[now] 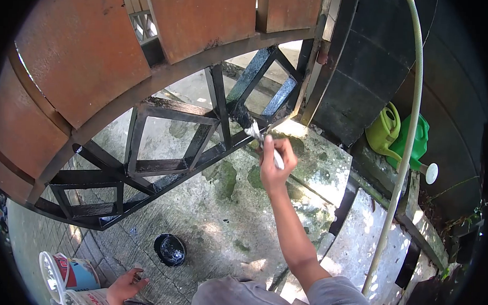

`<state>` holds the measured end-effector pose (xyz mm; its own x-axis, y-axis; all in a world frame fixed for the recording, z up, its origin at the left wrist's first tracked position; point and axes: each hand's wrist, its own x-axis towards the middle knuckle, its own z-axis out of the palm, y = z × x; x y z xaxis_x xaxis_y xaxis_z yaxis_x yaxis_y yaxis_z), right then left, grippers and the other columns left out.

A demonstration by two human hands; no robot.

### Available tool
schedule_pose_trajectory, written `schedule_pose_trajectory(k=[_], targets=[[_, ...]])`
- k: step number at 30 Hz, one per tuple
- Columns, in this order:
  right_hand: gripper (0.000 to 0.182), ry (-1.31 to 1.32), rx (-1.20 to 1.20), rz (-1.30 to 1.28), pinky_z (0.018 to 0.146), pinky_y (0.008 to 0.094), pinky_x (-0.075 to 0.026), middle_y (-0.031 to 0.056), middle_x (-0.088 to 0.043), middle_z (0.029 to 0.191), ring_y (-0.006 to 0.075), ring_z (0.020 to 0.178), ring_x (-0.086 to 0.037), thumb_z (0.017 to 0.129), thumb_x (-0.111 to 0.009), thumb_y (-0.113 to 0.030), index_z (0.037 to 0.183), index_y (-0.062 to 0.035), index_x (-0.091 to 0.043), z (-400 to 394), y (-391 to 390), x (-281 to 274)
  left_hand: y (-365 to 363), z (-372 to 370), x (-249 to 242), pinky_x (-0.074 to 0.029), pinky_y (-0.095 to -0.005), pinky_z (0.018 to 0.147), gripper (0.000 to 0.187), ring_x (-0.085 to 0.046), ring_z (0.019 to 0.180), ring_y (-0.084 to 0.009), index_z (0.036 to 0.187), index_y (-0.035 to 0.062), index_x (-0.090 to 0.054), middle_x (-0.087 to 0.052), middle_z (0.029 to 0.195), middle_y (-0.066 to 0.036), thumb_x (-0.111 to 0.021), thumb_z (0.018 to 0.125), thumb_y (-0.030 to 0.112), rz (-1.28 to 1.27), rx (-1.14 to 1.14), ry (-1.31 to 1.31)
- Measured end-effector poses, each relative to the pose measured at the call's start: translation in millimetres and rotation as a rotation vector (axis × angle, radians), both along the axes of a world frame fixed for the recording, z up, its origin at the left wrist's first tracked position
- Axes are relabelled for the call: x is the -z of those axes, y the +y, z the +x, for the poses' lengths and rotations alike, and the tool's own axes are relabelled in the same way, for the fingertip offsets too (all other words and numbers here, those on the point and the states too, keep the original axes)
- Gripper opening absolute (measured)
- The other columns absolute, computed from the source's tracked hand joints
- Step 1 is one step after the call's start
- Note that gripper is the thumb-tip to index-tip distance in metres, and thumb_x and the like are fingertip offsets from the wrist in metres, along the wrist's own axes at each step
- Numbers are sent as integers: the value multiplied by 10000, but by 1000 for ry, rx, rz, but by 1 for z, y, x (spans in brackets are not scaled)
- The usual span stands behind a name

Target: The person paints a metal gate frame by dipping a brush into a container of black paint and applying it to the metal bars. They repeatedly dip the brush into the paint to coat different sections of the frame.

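R hand (279, 167) is closed round the pale handle of a paintbrush (254, 130), thumb pinching it against the fingers; the bristles point away from the hand, up-left, right by the dark metal lattice (233, 144) of the gate (actual contact is hard to tell, dark on dark). L hand (125, 288) hangs low, fingers loosely bent, next to the buckets; can't tell if it grips anything.

Brush is prob. v. light: stiff handle, soft bristles that should splay under pressure. Dark, wet-looking paint prob. makes the tip slick, so best hold is the handle, well back from the bristles, as R hand has it.

Around: a small black tub (171, 263) w/ glossy dark paint sits on the concrete floor (209, 210) just beyond L hand, btwn it and the lattice. Blue-and-red labelled bucket (84, 275) is left of L hand, w/ a white bucket (85, 299) right beside that hand. Orange-brown panels (205, 16) rise beyond both hands. Right of R hand: a pale hose (418, 62), then a yellow-green watering can (382, 129) & a green watering can (415, 142), well apart. Main obstacle is the lattice: close-set slanting bars prob. leave the bristles tight corners; hose is clear of R hand.
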<state>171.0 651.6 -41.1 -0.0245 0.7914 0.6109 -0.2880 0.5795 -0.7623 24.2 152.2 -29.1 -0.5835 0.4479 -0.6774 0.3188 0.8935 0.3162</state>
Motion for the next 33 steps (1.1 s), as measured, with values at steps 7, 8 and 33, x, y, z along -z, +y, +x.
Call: schedule_pose_trajectory(k=[7, 8, 33], targets=[[289, 333, 69, -28, 410, 194, -376, 67, -617, 626, 44, 470, -518, 987, -631, -191, 772, -33, -519, 13, 29, -73, 12, -3, -1, -514, -352, 825, 619, -670, 912, -262, 1315, 36, -562, -694, 939, -160, -717, 874, 442, -18, -24, -24], [292, 356, 93, 5, 416, 196, -381, 70, -621, 632, 43, 481, -523, 987, -632, -193, 770, -32, -521, 10, 37, -79, 14, -3, -1, -514, -361, 825, 614, -671, 911, -273, 1309, 42, -565, -691, 929, -163, -708, 874, 452, -23, -19, -19], [313, -141, -192, -156, 368, 222, -364, 18, -567, 557, 65, 418, -515, 978, -637, -178, 713, -22, -583, 21, 7, -24, 31, -3, -9, -514, -351, 811, 576, -663, 882, -243, 1297, 90, -589, -693, 947, -111, -718, 880, 465, 38, 70, 54]])
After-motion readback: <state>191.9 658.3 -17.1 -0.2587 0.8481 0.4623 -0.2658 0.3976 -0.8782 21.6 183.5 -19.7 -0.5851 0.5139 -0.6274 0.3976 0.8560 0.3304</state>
